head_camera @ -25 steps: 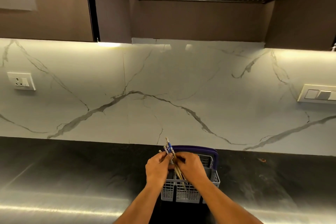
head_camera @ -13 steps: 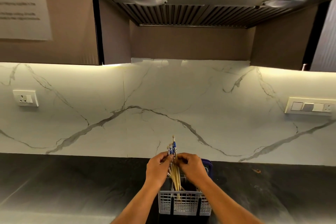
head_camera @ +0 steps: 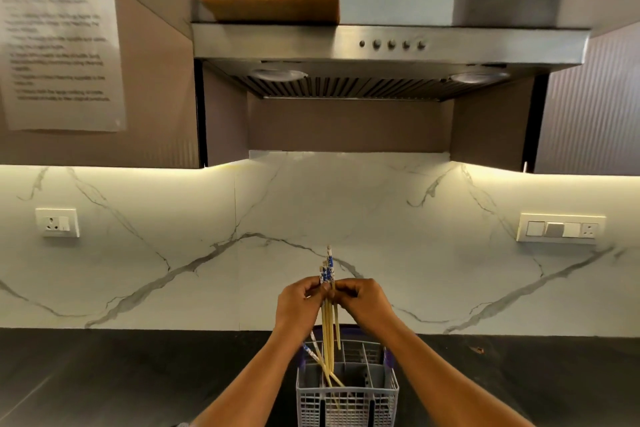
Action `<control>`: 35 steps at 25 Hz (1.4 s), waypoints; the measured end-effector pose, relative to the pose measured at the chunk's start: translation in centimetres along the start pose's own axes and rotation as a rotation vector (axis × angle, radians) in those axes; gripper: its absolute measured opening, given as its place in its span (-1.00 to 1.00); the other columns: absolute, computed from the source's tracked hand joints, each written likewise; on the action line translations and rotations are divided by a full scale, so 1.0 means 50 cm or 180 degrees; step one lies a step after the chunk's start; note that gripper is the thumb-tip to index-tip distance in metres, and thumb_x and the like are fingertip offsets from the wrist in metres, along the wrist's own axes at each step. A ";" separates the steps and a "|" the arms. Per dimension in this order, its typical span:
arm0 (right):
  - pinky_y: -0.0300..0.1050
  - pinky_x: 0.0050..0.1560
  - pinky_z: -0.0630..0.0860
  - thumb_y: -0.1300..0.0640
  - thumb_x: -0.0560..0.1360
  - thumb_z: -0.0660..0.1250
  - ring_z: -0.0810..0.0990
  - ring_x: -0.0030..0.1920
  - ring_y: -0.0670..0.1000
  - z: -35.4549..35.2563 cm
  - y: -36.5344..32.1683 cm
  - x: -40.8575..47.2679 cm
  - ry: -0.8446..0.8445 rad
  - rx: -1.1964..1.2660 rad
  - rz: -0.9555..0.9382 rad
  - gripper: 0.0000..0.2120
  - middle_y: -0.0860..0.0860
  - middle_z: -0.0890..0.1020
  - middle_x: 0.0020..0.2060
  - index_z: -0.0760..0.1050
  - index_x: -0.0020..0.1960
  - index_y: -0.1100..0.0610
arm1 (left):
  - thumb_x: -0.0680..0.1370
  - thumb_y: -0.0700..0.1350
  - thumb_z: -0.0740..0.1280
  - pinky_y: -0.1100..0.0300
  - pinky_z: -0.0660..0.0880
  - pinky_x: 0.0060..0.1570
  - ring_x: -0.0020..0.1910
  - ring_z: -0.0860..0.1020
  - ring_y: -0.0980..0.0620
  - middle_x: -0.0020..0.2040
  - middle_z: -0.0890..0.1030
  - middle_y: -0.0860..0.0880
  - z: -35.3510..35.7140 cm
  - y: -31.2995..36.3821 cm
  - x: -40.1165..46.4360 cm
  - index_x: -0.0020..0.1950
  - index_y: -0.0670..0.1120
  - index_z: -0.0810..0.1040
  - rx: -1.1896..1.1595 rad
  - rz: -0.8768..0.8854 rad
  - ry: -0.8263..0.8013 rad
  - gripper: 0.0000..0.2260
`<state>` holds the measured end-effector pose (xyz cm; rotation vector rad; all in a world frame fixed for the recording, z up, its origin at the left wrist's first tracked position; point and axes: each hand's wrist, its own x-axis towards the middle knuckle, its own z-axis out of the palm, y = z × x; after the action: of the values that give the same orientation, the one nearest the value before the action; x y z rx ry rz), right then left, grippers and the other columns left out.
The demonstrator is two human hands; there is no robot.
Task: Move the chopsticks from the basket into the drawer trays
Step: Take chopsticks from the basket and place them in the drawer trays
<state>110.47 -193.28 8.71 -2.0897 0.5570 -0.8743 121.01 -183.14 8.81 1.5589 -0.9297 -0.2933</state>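
Observation:
A grey plastic cutlery basket [head_camera: 347, 402] with a purple handle stands on the dark counter at the bottom centre. Above it, my left hand [head_camera: 300, 305] and my right hand [head_camera: 360, 302] pinch a bundle of pale wooden chopsticks [head_camera: 328, 326] with blue-and-white patterned tops, held upright. The bundle's lower tips hang just over the basket's compartments. One or two more chopsticks [head_camera: 317, 355] lean inside the basket, slanting toward its left side. No drawer or trays are in view.
The black counter [head_camera: 138, 378] runs left and right under a white marble backsplash. A socket [head_camera: 57, 222] is on the wall at left, a switch plate [head_camera: 560, 229] at right. A steel range hood [head_camera: 388, 45] hangs overhead; a printed paper [head_camera: 59, 35] is stuck on the left cabinet.
Both hands have lifted the chopstick bundle up out of the basket. The camera has tilted upward, so the range hood and cabinets now show and the basket sits lower in view.

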 end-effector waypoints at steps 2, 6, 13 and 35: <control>-0.14 -0.01 0.64 0.12 0.54 0.39 0.70 -0.14 -0.07 -0.016 -0.032 -0.005 0.0044 0.0089 -0.0038 -0.87 -0.04 0.74 -0.20 0.69 -0.06 -0.08 | 0.59 -0.12 0.35 0.14 0.66 -0.08 -0.16 0.70 0.04 -0.15 0.71 -0.02 -0.008 0.037 -0.003 -0.01 -0.01 0.68 -0.0211 0.0014 -0.0024 -0.89; -0.05 -0.01 0.66 0.17 0.55 0.37 0.70 -0.12 0.08 -0.042 -0.072 -0.024 0.0028 0.0282 0.0055 -0.86 0.05 0.74 -0.21 0.71 -0.09 0.08 | 0.58 -0.17 0.36 0.07 0.68 -0.14 -0.18 0.72 -0.05 -0.13 0.71 -0.14 -0.022 0.094 -0.022 -0.01 -0.10 0.69 -0.0622 -0.0022 -0.0023 -0.89; -0.12 -0.06 0.66 0.23 0.54 0.38 0.72 -0.08 0.13 -0.067 -0.125 -0.080 -0.0267 0.0789 0.0213 -0.87 0.17 0.73 -0.12 0.69 -0.02 0.25 | 0.59 -0.18 0.36 0.16 0.66 -0.22 -0.16 0.72 -0.02 -0.09 0.71 -0.09 -0.056 0.159 -0.077 0.06 -0.11 0.67 -0.0823 -0.0113 -0.0245 -0.88; 0.03 0.06 0.65 0.18 0.50 0.43 0.72 -0.08 0.09 -0.003 -0.023 -0.284 -0.0323 0.1254 0.1423 -0.90 0.13 0.74 -0.13 0.69 -0.05 0.19 | 0.58 -0.14 0.37 0.05 0.67 -0.12 -0.09 0.73 -0.04 0.02 0.72 -0.08 -0.123 0.197 -0.088 0.14 -0.12 0.63 -0.1242 -0.0074 -0.0109 -0.83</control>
<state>101.00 -183.71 4.08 -1.5593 0.6992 -0.5599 118.39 -175.08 17.91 1.2087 -0.8238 -0.4887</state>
